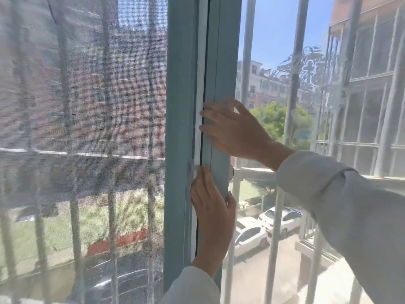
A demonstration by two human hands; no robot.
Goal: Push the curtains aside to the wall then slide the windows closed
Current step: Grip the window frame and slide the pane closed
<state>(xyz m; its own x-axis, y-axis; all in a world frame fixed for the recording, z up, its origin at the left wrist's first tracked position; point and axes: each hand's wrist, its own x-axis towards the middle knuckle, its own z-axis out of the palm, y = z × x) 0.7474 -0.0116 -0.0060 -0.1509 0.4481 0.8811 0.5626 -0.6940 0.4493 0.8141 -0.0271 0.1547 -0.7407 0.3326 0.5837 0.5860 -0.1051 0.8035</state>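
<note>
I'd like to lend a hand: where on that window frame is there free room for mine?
The frame is bare above the right hand. Lower down it's crowded: the left hand sits just beneath. The mesh screen borders its left.

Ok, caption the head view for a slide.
Both hands, left hand below right hand, on the blue-grey window frame beside a mesh screen.
</note>
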